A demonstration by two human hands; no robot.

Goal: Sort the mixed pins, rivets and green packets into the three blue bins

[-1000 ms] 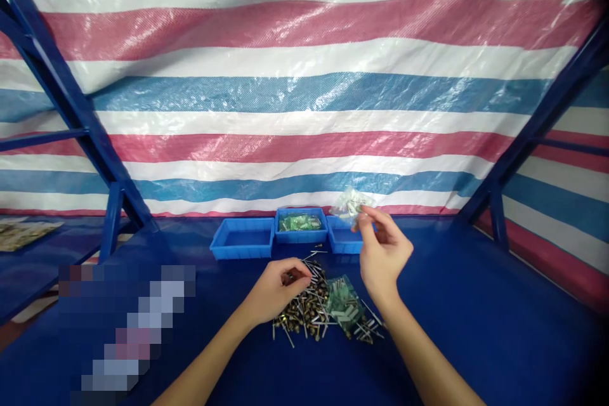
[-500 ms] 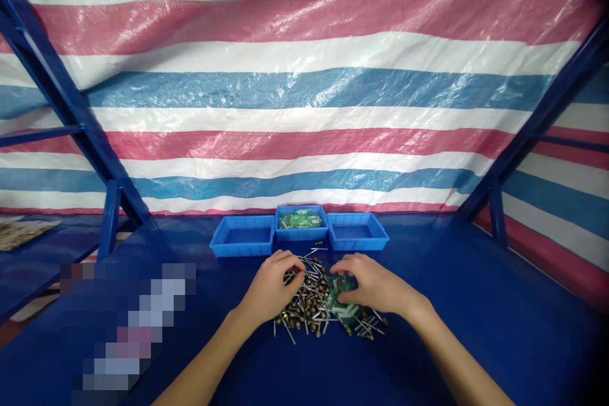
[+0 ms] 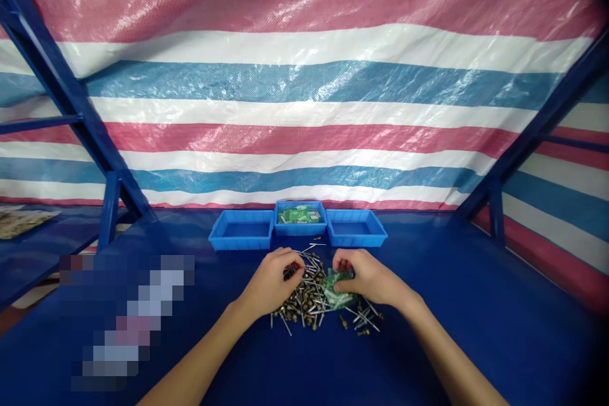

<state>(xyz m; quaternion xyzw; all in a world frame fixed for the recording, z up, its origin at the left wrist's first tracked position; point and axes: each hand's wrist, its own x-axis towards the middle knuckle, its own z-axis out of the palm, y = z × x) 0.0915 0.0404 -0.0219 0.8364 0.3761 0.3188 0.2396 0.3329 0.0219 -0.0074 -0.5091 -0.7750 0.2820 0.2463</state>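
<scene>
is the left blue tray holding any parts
No, the left blue tray shows only its bare floor; the green packets lie in the middle tray.

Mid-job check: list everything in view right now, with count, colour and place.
trays: three, blue, in a row at the table's far edge; the middle one holds green bits
metal pins: a pile, uncountable, silver and brass, table centre
green pieces: a heap, right of the pins
table cover: one, dark blue
tarp: one, red-white-blue stripes, behind
frame posts: blue, both sides
left hand: on the pins
right hand: on the green pieces
</scene>
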